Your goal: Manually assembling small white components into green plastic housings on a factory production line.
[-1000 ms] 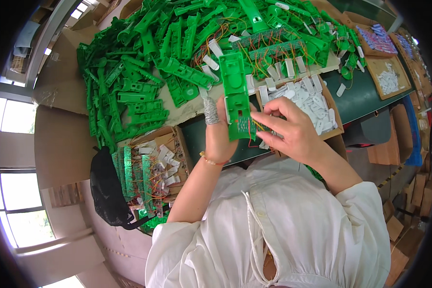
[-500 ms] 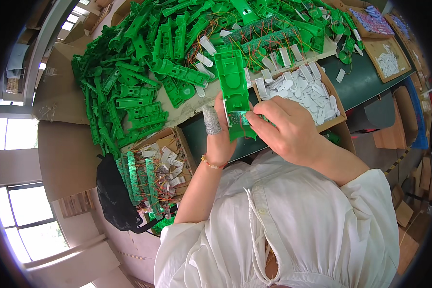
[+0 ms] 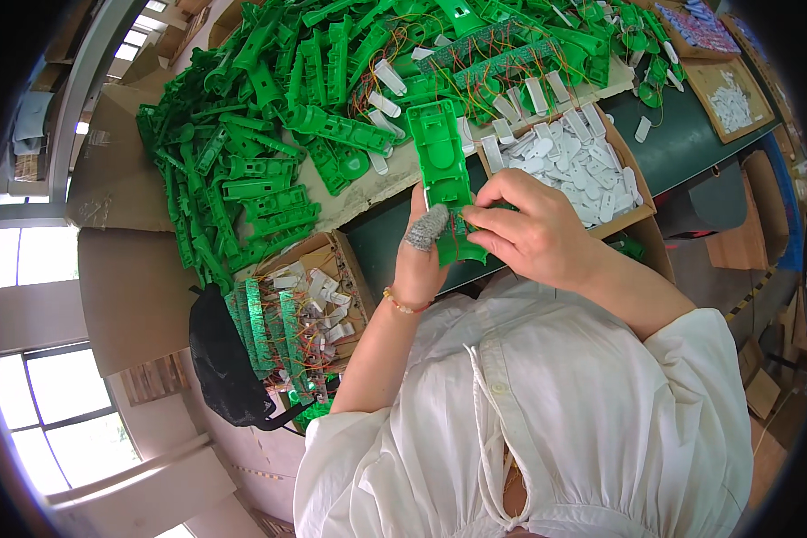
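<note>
Head view: left hand [image 3: 412, 269] grasps green shell [image 3: 441, 161], grey-wrapped thumb [image 3: 428, 229] pressing beside small circuit board [image 3: 458, 226] in its near end; right hand [image 3: 547, 238] has fingertips bunched at board's right side, cannot tell whether gripping anything. Working well likely means bracing shell firmly, keeping red wire [image 3: 455, 238] unpinched. Forearms converge; shell held over worktop's [image 3: 377, 255] near edge, left of box [image 3: 647, 212] of white pieces [image 3: 583, 170].
</note>
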### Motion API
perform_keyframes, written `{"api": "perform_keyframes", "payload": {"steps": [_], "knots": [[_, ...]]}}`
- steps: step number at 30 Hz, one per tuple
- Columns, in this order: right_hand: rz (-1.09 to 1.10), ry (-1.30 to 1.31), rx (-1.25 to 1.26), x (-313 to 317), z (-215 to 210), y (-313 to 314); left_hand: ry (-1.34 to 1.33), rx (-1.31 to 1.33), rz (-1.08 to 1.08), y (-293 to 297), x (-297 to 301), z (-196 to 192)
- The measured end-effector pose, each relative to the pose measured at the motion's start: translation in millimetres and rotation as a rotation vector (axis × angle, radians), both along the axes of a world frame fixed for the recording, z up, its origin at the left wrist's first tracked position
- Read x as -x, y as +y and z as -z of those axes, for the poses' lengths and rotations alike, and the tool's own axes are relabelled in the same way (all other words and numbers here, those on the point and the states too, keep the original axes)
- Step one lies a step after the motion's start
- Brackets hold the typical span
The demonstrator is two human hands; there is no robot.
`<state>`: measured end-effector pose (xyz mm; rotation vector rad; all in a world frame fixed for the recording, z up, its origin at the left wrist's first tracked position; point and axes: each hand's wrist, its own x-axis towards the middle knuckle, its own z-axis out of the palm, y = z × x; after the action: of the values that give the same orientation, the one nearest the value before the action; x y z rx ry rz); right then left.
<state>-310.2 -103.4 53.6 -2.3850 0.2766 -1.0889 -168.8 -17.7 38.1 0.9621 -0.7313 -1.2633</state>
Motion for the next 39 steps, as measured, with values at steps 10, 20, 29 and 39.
{"api": "perform_keyframes", "payload": {"steps": [10,20,29,39], "knots": [[0.013,0.024,-0.341,-4,20,-11,-0.155,-0.042,-0.241,-7,-4,29],[0.206,0.245,0.038,-11,22,-2,-0.869,0.015,-0.501,-18,7,38],[0.223,0.215,-0.002,-12,22,-7,-0.703,0.014,-0.386,-20,6,32],[0.538,0.52,0.216,12,13,-45,-0.182,-0.081,-0.24,-18,-17,19]]}}
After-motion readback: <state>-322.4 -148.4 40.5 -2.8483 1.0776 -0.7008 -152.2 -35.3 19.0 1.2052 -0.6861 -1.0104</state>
